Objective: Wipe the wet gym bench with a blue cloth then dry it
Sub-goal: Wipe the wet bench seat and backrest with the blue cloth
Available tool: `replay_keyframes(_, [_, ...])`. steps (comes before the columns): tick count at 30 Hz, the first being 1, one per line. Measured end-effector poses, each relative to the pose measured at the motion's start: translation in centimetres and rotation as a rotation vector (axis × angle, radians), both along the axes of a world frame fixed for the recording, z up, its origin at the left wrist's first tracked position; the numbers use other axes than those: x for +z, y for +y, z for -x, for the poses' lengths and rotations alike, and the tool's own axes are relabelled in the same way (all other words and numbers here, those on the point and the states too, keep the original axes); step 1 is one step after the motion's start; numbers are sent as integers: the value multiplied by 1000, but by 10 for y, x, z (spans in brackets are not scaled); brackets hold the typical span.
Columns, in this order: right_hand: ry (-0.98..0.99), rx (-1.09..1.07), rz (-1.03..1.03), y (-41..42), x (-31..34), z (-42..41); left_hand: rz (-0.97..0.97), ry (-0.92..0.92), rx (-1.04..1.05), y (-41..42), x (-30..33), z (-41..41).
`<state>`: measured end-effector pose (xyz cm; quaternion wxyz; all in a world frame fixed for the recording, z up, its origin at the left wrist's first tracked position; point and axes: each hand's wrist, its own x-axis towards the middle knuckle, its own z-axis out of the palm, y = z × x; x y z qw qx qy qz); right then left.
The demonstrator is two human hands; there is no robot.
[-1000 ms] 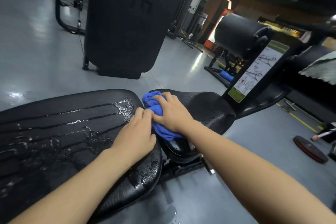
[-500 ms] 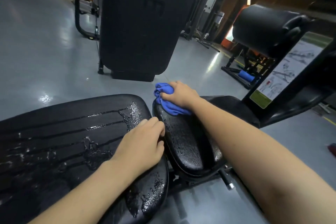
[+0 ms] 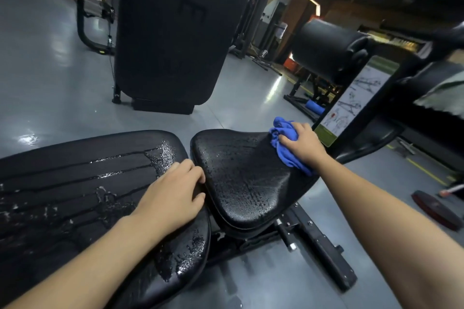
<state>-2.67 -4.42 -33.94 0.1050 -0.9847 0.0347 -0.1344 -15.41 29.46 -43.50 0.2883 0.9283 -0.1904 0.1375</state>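
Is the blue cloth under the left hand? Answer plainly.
No, the right hand grips the blue cloth; the left hand rests bare on the long pad.

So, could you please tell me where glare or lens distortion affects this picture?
Head view: ceiling lights glare off the grey floor and glint on water streaking the back pad; the wide lens bows the edges, stretching both forearms; the background gym is dim.

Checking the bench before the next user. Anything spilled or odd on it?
Yes. Water streaks and puddles lie across the back pad, and droplets bead the seat. The right hand presses the cloth at the seat's far edge.
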Motion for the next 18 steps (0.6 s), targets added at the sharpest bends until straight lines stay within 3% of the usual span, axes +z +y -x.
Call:
replay_keyframes(8, [-137, -17, -3, 28, -34, 77, 13, 9, -14, -1, 3, 1])
replay_keyframes(18, [-122, 290, -14, 93, -68, 146, 23, 49, -35, 3, 5, 5])
